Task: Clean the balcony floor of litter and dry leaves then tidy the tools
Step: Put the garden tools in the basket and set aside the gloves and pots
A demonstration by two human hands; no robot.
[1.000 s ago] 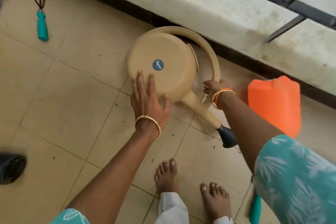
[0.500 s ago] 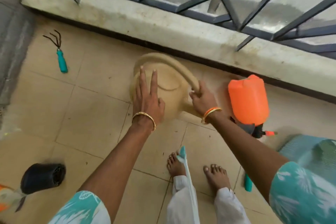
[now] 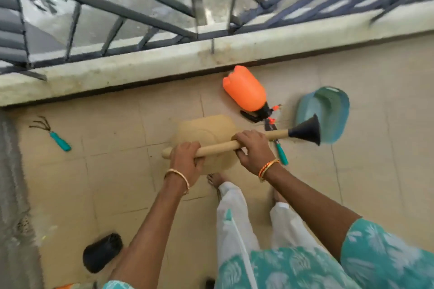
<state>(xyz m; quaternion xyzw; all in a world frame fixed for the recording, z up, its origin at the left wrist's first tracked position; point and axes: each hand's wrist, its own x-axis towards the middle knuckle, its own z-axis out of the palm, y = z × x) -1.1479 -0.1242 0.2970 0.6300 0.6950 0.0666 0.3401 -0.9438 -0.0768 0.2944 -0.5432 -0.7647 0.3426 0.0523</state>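
floor (image 3: 117, 183) | hand rake (image 3: 52, 135) | orange sprayer (image 3: 245, 91) | black pot (image 3: 102, 252)

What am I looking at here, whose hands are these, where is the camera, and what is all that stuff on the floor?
There is no machine here. A person wears a camera on their head, so you look forward and down past their own arms to a tiled balcony floor beside a railing.

Both hands hold a tan watering can. The left hand grips one end of it, and the right hand grips its long spout, which ends in a black nozzle pointing right.

On the floor lie an orange sprayer bottle on its side, a blue dustpan, a small hand rake with a teal handle on the left, another teal-handled tool partly hidden behind the right hand, and a black pot on its side near the bottom.
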